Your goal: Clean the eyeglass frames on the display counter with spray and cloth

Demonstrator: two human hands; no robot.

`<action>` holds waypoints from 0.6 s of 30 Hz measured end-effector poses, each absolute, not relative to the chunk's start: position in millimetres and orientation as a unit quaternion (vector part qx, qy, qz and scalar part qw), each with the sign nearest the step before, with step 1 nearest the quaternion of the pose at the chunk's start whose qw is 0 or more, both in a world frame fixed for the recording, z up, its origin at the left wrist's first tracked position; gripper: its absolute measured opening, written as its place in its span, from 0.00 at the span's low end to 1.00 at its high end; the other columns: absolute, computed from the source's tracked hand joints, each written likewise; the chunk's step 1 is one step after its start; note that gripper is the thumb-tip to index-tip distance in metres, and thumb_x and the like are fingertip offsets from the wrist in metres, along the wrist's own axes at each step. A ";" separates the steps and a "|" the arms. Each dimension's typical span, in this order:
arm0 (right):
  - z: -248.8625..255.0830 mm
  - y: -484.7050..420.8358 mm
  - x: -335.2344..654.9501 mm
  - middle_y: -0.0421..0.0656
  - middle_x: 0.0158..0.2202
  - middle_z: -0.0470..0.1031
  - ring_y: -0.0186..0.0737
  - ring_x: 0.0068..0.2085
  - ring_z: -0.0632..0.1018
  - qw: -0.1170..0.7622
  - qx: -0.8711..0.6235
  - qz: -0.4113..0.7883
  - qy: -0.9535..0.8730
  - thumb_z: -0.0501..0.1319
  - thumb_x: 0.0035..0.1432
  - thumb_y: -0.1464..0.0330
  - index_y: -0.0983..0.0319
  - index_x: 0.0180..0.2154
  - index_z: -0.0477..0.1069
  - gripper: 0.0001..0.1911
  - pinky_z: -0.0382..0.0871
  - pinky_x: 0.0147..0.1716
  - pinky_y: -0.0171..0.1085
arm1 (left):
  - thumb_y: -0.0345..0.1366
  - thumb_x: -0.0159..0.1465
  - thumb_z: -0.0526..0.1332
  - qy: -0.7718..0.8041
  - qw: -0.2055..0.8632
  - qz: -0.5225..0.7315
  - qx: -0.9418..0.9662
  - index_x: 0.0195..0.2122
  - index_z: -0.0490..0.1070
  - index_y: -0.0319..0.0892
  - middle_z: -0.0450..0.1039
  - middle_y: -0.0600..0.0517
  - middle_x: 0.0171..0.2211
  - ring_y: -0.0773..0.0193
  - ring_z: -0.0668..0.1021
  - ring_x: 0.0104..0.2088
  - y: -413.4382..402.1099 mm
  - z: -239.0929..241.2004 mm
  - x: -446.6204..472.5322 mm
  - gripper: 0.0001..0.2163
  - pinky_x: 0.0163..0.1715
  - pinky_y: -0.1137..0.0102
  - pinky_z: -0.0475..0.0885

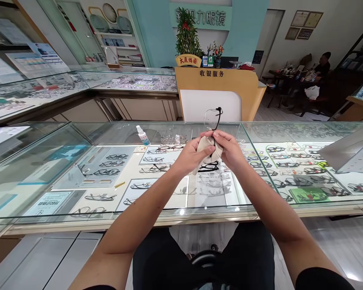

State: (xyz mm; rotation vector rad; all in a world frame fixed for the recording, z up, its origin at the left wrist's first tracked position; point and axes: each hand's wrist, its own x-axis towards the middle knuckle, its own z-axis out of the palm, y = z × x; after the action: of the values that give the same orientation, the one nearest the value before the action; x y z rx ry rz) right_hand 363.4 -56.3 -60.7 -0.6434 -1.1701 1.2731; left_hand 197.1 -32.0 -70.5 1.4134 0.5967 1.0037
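Observation:
Both my hands meet above the glass counter, around a pair of eyeglasses point(219, 117) with a thin dark frame and black temples. One lens stands upright above my fingers; the lower part is hidden by hands and cloth. My left hand point(191, 155) is closed on a beige cleaning cloth point(203, 146), thumb pressed over it, with the eyeglasses in its folds. My right hand point(230, 149) pinches the eyeglasses near the middle, its fingers also against the cloth. A white spray bottle point(143, 135) with a blue label stands on the glass to the left of my hands.
The glass display counter point(163, 215) holds rows of eyeglasses under its top. A white folded sign point(351, 155) stands at the right. Behind are a wooden cashier desk point(251, 86) and more showcases point(133, 82). Another person point(323, 66) sits far back at the right.

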 end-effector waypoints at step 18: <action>-57.8 -55.4 360.5 0.42 0.41 0.89 0.43 0.45 0.84 0.630 -0.285 0.560 -0.456 0.82 0.49 0.52 0.56 0.29 0.76 0.21 0.78 0.47 0.40 | 0.53 0.53 0.82 0.291 0.561 0.470 0.616 0.41 0.79 0.40 0.76 0.53 0.31 0.66 0.73 0.31 -38.7 -68.9 204.0 0.26 0.32 0.71 0.69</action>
State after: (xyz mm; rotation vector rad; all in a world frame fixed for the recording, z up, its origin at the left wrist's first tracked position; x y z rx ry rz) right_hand 360.5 -55.4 -57.8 -0.6531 -1.0437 1.2817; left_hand 204.0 -38.7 -68.9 1.4510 0.6853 1.1076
